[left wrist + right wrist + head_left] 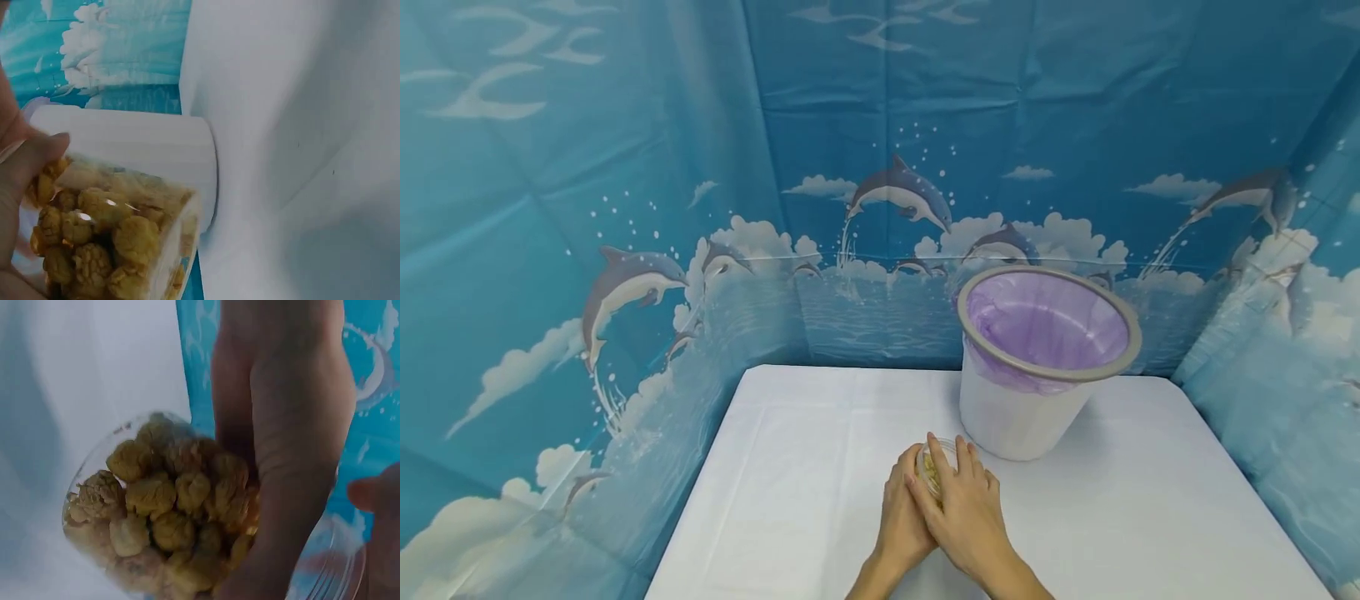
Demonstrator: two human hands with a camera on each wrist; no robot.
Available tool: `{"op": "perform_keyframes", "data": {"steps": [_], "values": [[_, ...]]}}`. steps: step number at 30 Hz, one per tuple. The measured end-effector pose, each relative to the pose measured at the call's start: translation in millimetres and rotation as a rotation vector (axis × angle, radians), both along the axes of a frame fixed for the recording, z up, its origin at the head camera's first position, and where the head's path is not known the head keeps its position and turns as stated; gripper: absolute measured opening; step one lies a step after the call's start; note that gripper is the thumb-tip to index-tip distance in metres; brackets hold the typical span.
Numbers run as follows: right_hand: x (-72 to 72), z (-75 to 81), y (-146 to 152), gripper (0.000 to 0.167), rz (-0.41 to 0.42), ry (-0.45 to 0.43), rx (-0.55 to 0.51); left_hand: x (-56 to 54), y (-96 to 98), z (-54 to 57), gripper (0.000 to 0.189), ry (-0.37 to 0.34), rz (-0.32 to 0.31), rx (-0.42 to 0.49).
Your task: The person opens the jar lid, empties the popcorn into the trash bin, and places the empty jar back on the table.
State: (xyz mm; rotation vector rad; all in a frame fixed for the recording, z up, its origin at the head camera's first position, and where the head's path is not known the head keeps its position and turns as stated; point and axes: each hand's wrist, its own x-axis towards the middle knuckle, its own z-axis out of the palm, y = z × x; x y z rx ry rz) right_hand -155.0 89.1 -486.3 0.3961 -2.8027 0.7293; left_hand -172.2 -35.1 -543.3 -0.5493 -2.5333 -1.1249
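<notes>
A clear plastic jar (106, 244) of golden-brown popcorn (169, 506) is held in both hands, its base down toward the table. My left hand (904, 518) wraps round its side; in the right wrist view that hand (300, 450) crosses the jar's upper part. From above, my right hand (968, 510) grips the jar's top, thumb on the near left and fingers reaching over it. The ribbed clear top end (334, 562) shows beside the right hand's fingers (381, 500). Much of the jar is hidden by the hands in the head view.
Just beyond the hands, to the right, stands a white bin (1026, 421) with a grey rim (1123, 354) and a purple liner (1037, 321). A white cloth covers the table (797, 475). Blue dolphin-print curtains (865, 317) hang behind and at both sides.
</notes>
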Motion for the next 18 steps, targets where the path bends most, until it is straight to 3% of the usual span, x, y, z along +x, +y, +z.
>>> {"op": "perform_keyframes", "data": {"steps": [3, 8, 10, 12, 16, 18], "values": [[-7.2, -3.6, 9, 0.055, 0.113, 0.066, -0.009, -4.0, -1.8, -0.8, 0.090, -0.037, -0.025, 0.087], [-14.0, -7.3, 38, 0.060, 0.432, 0.109, -0.104, -17.3, -29.3, 2.1, 0.098, -0.310, -0.276, 0.226], [-12.1, -6.9, 40, 0.065, 0.456, 0.121, -0.112, -17.8, -33.5, 1.3, 0.099, -0.364, -0.295, 0.216], [-7.4, -5.8, 33, 0.067, 0.363, 0.120, -0.085, -13.8, -29.7, -1.1, 0.100, -0.329, -0.245, 0.164], [2.0, -1.4, 7, 0.075, 0.030, -0.033, 0.013, -1.8, -9.4, -6.6, 0.093, -0.068, -0.022, -0.030], [2.4, -0.2, -1, 0.073, -0.044, -0.077, 0.054, 0.7, -2.7, -7.5, 0.086, 0.036, 0.056, -0.072]]}}
